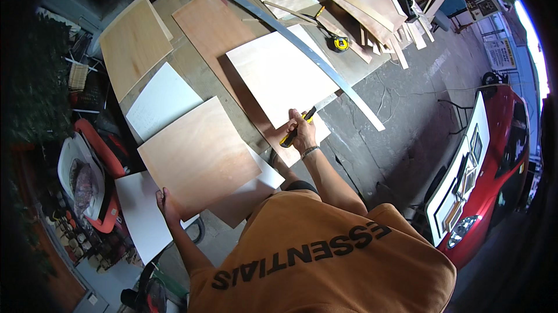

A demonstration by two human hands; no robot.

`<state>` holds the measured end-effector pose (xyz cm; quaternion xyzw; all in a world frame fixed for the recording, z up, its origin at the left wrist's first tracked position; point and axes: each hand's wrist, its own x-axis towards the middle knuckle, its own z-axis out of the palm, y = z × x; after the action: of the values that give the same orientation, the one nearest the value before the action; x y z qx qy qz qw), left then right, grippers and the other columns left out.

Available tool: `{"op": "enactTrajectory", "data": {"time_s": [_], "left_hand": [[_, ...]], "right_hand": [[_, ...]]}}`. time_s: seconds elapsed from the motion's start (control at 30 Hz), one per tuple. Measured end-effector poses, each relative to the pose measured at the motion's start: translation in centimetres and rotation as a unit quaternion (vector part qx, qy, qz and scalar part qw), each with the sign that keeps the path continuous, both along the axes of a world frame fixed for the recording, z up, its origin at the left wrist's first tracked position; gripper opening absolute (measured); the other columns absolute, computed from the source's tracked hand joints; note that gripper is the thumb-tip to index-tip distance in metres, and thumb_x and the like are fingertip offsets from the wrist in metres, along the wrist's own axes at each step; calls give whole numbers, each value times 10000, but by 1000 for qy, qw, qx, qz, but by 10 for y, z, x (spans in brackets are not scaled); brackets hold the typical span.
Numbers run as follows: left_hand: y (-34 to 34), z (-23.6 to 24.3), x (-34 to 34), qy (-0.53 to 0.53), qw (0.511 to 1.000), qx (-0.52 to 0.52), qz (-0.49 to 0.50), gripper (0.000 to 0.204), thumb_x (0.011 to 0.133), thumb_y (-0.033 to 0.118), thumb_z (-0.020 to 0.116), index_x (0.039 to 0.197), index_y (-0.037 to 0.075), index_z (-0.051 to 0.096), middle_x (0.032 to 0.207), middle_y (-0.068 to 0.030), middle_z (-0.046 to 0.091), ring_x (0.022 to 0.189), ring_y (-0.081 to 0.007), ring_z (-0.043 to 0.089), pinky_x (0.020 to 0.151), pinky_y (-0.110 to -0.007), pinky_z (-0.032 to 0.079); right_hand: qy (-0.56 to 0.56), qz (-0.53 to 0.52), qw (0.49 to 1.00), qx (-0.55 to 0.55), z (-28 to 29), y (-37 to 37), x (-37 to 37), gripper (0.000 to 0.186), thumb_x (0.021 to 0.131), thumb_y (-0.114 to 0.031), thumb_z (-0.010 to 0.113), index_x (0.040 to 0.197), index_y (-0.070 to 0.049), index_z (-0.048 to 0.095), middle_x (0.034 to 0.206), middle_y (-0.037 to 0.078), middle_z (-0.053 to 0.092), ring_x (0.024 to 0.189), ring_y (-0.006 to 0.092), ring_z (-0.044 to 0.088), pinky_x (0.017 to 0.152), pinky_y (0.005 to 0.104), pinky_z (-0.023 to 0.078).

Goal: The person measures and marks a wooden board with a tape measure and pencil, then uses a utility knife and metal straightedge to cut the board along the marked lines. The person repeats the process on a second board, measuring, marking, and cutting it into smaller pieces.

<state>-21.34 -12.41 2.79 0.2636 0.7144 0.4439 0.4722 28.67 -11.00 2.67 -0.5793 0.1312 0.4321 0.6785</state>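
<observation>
My left hand (168, 208) grips the lower left edge of a thin plywood sheet (197, 156), thumb on its face and the other fingers hidden beneath. My right hand (303, 133) is closed around a yellow and black utility knife (288, 138), just over the near corner of a pale square panel (279, 69). Whether its fingers touch that panel, I cannot tell. Under the panel lies a longer reddish-brown board (212, 25). White sheets (142, 214) lie partly below the plywood in my left hand.
A long metal straightedge (349, 92) crosses the worktable and overhangs its right edge. Near it sits a yellow tape measure (339, 43). Wood offcuts (366, 5) are piled at the far right. A red car (505, 138) stands right, with a white board (465, 167) holding frames beside it.
</observation>
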Motion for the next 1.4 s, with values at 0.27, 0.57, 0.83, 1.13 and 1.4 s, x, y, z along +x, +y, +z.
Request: {"op": "enactTrajectory", "data": {"time_s": [0.27,0.57,0.83,1.13,1.4], "left_hand": [[5,11,-60,-21,991,85,-106,151,1050,210,588,1089,64,594,1041,-33,674,926,-123,595,856,-298,483],[35,61,-73,73,973,143,-165,114,1052,169,573,993,73,556,878,29,558,828,-64,502,750,-254,427],[141,83,73,108,920,77,-368,150,1004,166,635,952,38,576,852,15,513,835,-80,487,750,-253,414],[259,62,224,86,856,-17,-510,188,975,195,701,962,18,636,849,24,586,840,-60,519,768,-258,448],[291,-7,264,240,839,11,-489,235,987,250,684,1042,21,667,861,-24,662,830,-92,602,760,-280,491]], "right_hand": [[63,47,995,57,86,-27,-10,75,978,-75,665,950,-60,598,724,1,543,550,131,483,528,312,444],[-10,211,975,61,179,-90,25,161,960,-152,708,1055,-59,616,668,-13,586,483,98,511,468,281,470],[-260,364,889,101,95,157,227,156,997,-196,658,979,-42,673,673,-37,527,533,91,462,490,258,362],[-143,407,896,111,-28,353,342,111,947,-162,719,884,-91,661,652,-36,557,518,82,464,485,262,381],[-576,361,732,-55,-8,319,346,326,948,-283,701,830,7,610,632,141,624,556,217,623,576,415,486]]}}
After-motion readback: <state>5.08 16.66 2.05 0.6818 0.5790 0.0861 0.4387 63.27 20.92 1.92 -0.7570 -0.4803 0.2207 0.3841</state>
